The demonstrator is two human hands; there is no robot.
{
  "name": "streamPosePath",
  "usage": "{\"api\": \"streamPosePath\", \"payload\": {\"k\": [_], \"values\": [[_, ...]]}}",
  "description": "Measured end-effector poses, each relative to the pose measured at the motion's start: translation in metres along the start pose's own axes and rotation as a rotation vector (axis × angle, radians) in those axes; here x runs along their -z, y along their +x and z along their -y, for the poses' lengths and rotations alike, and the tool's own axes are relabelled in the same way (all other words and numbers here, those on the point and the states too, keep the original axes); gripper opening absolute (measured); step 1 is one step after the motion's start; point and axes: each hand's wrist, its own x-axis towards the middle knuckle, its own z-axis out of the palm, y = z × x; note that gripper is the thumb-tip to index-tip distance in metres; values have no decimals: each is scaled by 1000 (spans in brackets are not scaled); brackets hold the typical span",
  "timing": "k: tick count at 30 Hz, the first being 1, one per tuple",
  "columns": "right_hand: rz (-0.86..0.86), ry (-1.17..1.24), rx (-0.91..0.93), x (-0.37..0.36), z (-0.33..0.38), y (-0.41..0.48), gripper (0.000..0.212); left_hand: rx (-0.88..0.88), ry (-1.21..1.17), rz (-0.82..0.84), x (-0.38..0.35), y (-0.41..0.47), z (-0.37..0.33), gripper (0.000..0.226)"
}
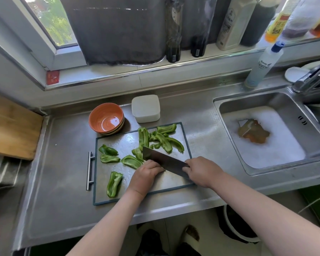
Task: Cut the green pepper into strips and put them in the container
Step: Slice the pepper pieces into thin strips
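Note:
Several green pepper pieces lie on a steel cutting board (170, 182): a heap of strips (164, 139) at its far right, wider pieces (109, 150) at the left, and one long piece (114, 183) near the front. My right hand (201, 170) grips the handle of a cleaver (164, 159), whose blade points away over the board. My left hand (146, 174) has its fingers curled down on a pepper piece (130, 161) right beside the blade. A white plastic container (146, 108) stands behind the board.
An orange bowl (106, 118) stacked on others sits at the board's far left corner. A sink (272, 130) with foamy water lies to the right, a soap bottle (262, 65) behind it. A wooden board (11, 126) is at the left. Bottles line the windowsill (174, 30).

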Motion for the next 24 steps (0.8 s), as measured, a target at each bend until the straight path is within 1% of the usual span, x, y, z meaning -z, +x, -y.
{"api": "streamPosePath", "payload": {"k": [3, 7, 11, 14, 15, 17, 18, 20, 21, 23, 24], "values": [[-19, -33, 0, 3, -2, -2, 26, 21, -9, 16, 1, 0, 1, 21], [-27, -40, -4, 6, -6, -10, 24, 23, -19, 59, 6, -5, 5, 12], [-75, -18, -29, 16, -5, -14, 26, 80, -51, 41, 18, -14, 9, 7], [-130, 13, -47, 20, 1, -12, 25, 131, -18, 74, 32, -21, 18, 15], [-148, 21, -53, 21, 4, -11, 25, 125, 0, 80, 37, -23, 23, 13], [-178, 33, -60, 21, 10, -6, 27, 115, 11, 109, 49, -24, 30, 18], [-190, 36, -65, 21, 13, -3, 28, 110, 6, 124, 54, -23, 32, 16], [-213, 46, -76, 20, 21, 2, 30, 115, 2, 94, 62, -20, 36, 9], [-230, 64, -82, 19, 26, 4, 31, 145, 7, 46, 64, -18, 39, 11], [-255, 117, -95, 17, 34, 8, 31, 291, 20, -63, 69, -9, 44, 17], [-261, 140, -101, 16, 38, 10, 31, 376, 43, -90, 70, -2, 48, 22]]}}
